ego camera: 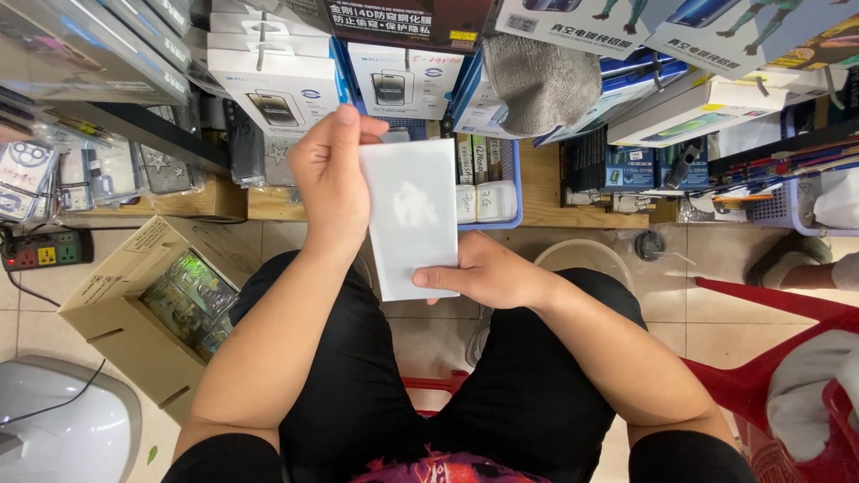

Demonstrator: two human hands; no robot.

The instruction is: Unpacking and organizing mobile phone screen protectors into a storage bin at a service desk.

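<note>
Both my hands hold a flat white rectangular packet (pixel 416 219) upright over my lap. My left hand (pixel 329 179) grips its top left edge, thumb over the top corner. My right hand (pixel 479 273) grips the lower right edge, with the thumb lying across the bottom. The packet's face shows a pale, shiny smudge near its middle. Below it are my black trousers, and I sit on a red stool (pixel 432 389).
An open cardboard box (pixel 121 309) of shiny packets stands on the tiled floor at left, beside a power strip (pixel 45 250). Shelves of boxed phone accessories (pixel 277 85) fill the wall ahead, with a blue basket (pixel 501 192). A red plastic chair (pixel 778 358) and another person's foot (pixel 792 259) are at right.
</note>
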